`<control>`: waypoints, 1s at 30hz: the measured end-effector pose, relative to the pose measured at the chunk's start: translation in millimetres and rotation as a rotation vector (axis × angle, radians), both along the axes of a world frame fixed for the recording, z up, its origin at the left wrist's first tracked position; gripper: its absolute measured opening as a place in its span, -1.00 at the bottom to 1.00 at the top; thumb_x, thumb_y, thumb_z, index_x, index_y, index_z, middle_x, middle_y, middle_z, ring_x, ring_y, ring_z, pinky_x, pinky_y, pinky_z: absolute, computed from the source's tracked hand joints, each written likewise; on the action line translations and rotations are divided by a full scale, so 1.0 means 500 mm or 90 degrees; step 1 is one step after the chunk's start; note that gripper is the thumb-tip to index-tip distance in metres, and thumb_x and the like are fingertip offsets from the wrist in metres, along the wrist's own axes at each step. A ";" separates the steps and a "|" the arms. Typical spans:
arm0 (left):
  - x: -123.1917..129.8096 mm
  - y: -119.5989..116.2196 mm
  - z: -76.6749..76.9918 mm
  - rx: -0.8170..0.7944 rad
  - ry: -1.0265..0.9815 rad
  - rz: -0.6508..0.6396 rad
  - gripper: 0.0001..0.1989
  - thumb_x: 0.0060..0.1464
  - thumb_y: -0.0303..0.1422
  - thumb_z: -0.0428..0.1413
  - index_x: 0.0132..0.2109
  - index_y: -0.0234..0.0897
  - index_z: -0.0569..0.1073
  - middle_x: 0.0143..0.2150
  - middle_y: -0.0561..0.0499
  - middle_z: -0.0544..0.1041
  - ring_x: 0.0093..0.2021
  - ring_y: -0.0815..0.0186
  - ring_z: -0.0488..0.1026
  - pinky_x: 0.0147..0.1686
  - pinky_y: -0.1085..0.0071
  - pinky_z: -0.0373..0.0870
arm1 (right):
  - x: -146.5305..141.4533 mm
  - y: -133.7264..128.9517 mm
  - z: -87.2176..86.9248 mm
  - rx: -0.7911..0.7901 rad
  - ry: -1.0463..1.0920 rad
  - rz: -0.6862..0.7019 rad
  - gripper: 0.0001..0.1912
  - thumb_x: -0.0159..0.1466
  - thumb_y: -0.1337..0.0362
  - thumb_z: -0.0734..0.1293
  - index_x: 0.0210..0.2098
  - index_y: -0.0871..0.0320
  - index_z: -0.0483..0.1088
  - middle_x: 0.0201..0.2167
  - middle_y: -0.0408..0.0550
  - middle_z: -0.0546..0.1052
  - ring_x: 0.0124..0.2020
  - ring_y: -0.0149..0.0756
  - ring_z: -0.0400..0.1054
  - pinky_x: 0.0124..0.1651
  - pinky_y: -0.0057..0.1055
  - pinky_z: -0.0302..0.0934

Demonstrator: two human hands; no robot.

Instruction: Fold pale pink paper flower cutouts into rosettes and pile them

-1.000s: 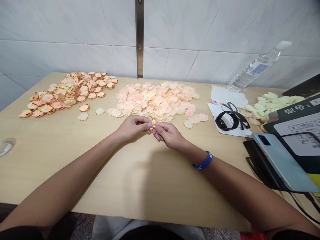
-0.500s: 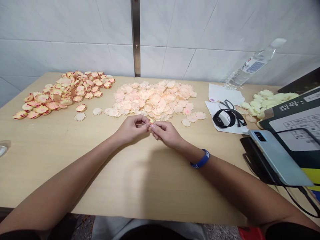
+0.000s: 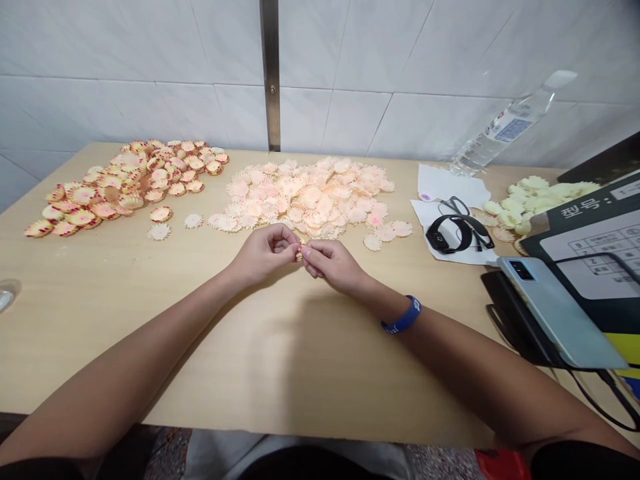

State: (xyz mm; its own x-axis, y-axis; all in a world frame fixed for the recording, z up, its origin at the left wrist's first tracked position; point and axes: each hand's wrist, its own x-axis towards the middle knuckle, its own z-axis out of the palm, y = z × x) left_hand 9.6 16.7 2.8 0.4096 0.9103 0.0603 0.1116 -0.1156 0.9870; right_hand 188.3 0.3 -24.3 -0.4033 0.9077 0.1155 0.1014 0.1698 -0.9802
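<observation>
Fingertips of the left hand (image 3: 260, 257) and right hand (image 3: 340, 267) meet over the wooden table (image 3: 225, 373), just on the near side of the pale pink pile (image 3: 310, 193). Small red-edged piece (image 3: 299, 254) sits between them, mostly covered; from my remote seat I read both hands as clamped on it, thumb against finger, one at each side. Can't tell whether it's one layer or several. Step in hand, my judgement: close fingertip work on this one piece, held up in a two-handed pinch, not sorting or reaching. Next move, as I judge it, calls for light, even pressure and small finger shifts; the scalloped rim looks thin and could bend if squeezed hard. Other bits: red-edged pile (image 3: 113, 183) at far left, with a lone red-edged disc (image 3: 161, 214) beside it, a whitish disc (image 3: 159, 231) just nearer and another pale disc (image 3: 193, 221) between the two piles. Pale green pieces (image 3: 535, 198) lie at far right by the printed box (image 3: 595, 233). Phone (image 3: 560, 313), black wristband (image 3: 450, 233) and tilted bottle (image 3: 507, 127) are also on the right, well apart from the hands.
</observation>
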 end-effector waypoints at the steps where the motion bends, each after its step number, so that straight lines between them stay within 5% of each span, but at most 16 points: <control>1: 0.001 -0.002 -0.001 0.005 0.001 -0.002 -0.80 -0.07 -0.33 0.25 -0.39 -0.31 0.38 -0.44 0.02 0.48 -0.45 0.41 0.38 -0.44 0.48 0.28 | -0.001 -0.001 0.001 0.002 -0.011 0.001 -0.54 0.31 0.03 0.24 -0.62 0.14 0.20 -0.69 -0.21 0.25 -0.61 -0.47 0.10 -0.50 -0.45 -0.01; 18: 0.000 0.008 0.013 -0.077 -0.011 0.033 -0.83 -0.11 -0.39 0.25 -0.44 -0.31 0.39 -0.45 0.04 0.51 -0.42 0.38 0.45 -0.31 0.41 0.40 | 0.003 0.007 -0.004 -0.027 0.044 0.002 -0.66 0.27 0.15 0.25 -0.58 0.16 0.28 -0.71 -0.23 0.27 -0.64 -0.48 0.11 -0.53 -0.47 0.01; 24: 0.004 0.003 0.014 -0.068 -0.006 0.020 -0.79 -0.09 -0.34 0.26 -0.31 -0.31 0.42 -0.47 0.07 0.49 -0.42 0.38 0.46 -0.32 0.42 0.39 | 0.001 0.005 -0.002 -0.003 0.014 -0.025 -0.60 0.29 0.11 0.25 -0.60 0.15 0.22 -0.70 -0.22 0.27 -0.62 -0.48 0.11 -0.51 -0.46 0.02; 30: 0.004 0.001 0.017 -0.040 0.053 0.001 -0.76 -0.04 -0.22 0.27 -0.40 -0.32 0.48 -0.48 0.02 0.48 -0.42 0.36 0.41 -0.37 0.42 0.33 | 0.000 0.001 0.002 0.018 -0.012 -0.024 -0.58 0.32 0.08 0.23 -0.60 0.15 0.22 -0.67 -0.21 0.27 -0.60 -0.46 0.13 -0.48 -0.46 0.05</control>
